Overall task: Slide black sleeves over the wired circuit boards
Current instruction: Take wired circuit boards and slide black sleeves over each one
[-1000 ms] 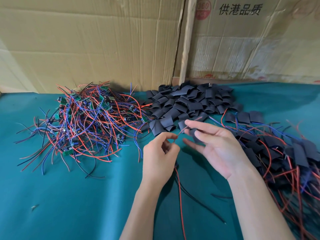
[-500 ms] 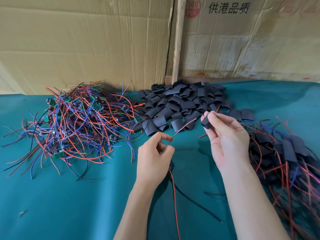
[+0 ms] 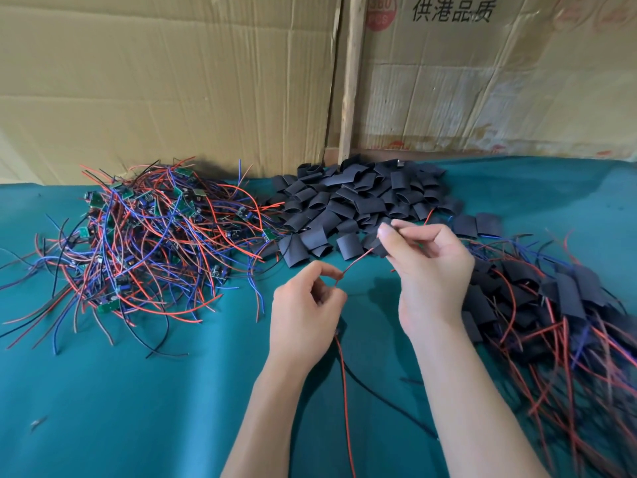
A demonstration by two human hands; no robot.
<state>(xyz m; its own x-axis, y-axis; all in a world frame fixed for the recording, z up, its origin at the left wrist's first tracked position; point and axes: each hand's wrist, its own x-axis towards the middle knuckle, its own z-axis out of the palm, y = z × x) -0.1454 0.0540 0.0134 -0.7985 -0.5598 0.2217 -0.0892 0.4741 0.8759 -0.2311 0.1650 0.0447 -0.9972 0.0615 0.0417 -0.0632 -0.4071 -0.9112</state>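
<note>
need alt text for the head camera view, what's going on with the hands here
Over a green cloth, the right hand pinches a black sleeve while the left hand pinches a red wire running into it. Behind lie a tangle of wired circuit boards and a pile of loose sleeves, with sleeved boards at right.

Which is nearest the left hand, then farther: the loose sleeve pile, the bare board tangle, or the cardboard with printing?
1. Loose sleeve pile: just beyond the left hand, middle of the table.
2. Bare board tangle: off to the left.
3. Printed cardboard: upright at the back right, farthest.
</note>
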